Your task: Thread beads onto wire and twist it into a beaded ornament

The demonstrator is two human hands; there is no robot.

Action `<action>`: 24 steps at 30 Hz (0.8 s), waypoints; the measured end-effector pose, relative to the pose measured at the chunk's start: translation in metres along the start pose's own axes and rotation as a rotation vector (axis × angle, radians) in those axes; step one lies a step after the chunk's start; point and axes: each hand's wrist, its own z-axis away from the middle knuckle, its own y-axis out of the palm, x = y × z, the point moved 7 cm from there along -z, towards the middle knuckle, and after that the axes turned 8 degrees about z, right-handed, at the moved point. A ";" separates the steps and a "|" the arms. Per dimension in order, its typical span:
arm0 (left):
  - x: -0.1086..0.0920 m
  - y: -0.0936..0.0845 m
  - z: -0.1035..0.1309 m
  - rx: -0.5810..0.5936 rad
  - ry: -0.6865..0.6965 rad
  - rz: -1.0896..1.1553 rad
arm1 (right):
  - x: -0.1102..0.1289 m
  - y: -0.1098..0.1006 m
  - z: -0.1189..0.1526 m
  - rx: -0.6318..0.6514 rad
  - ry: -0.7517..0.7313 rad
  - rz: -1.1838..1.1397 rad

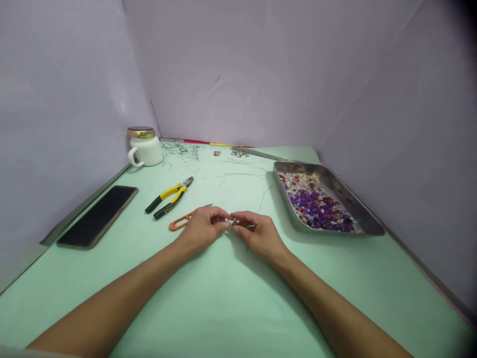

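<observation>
Between my fingertips is a small cluster of red and clear beads (232,219). My left hand (206,226) pinches its left side, thumb and forefinger closed on it. From the right, my right hand (259,232) grips the same cluster between thumb and fingers. A thin wire end (247,249) sticks out below my right hand. Partly under my left hand lies an orange-handled cutter (179,222), its tip showing beyond my fingers. The exact shape of the bead cluster is too small to tell.
Yellow-black pliers (172,196) and a phone (99,216) lie left. A lidded white mug (147,150) stands back left, near wire scraps (182,150). Small bead pieces (239,153) and long wires (261,154) lie behind. At right sits a metal tray (294,214) of beads.
</observation>
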 end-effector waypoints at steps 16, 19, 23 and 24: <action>-0.012 0.018 0.008 0.095 0.331 -0.892 | 0.018 0.003 0.001 0.069 -0.236 0.499; -0.012 0.015 0.008 0.085 0.321 -0.805 | 0.016 0.001 0.001 0.057 -0.217 0.407; -0.009 0.005 0.003 0.058 0.210 -0.384 | 0.000 -0.006 -0.003 0.010 0.000 0.012; -0.007 0.004 0.002 0.056 0.154 -0.240 | -0.005 -0.007 -0.004 -0.010 0.081 -0.119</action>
